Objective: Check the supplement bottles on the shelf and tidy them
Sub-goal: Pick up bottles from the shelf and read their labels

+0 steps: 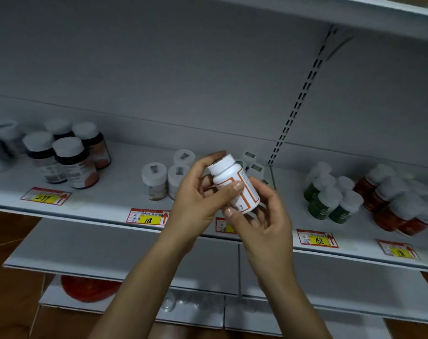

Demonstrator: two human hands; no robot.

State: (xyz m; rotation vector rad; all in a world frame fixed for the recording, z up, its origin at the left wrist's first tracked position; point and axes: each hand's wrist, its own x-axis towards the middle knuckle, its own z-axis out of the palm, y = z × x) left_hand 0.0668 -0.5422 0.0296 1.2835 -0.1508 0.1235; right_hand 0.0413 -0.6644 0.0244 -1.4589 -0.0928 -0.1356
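Before grey metal store shelving [125, 192], a person's left hand [196, 199] and right hand [264, 221] pinch a tilted white plastic bottle with orange-bordered label [232, 177] between thumbs and curled fingers, mid-check; reshelving upright likely follows.

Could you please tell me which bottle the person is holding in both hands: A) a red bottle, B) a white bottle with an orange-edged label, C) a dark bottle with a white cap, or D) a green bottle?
B: the left hand and right hand both grip the white bottle with its orange-edged label, while the dark bottles, green bottles and red bottles stand on the shelf.
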